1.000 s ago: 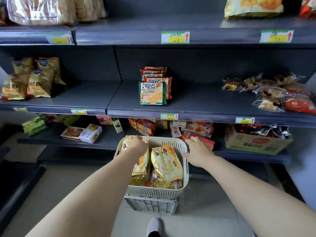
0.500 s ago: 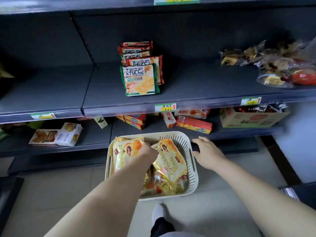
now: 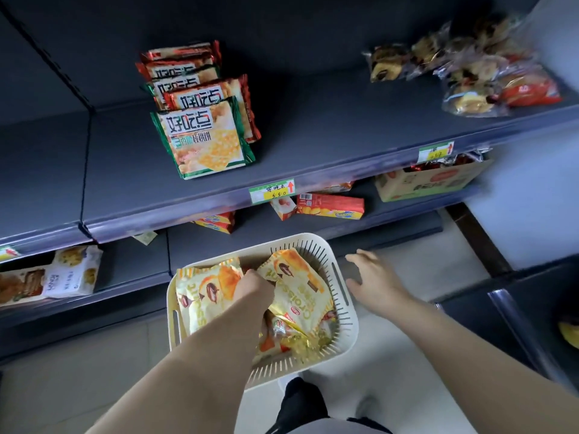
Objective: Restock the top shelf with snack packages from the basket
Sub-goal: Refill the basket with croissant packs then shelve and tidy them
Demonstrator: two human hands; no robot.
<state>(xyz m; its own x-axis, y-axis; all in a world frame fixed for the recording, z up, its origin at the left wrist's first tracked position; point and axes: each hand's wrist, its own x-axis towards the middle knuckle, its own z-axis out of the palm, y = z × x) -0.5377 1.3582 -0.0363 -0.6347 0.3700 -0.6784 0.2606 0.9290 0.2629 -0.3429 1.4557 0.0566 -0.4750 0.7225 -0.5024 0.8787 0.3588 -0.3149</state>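
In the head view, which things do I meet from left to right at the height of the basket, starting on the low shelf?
white snack box → left croissant pack → left hand → right croissant pack → right rim of the basket → right hand

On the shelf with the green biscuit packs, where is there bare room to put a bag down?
Two bare patches on the shelf: between the biscuit packs and the wrapped pastries, and left of the packs across the shelf joint. The far right is crowded with pastries. The basket below is full.
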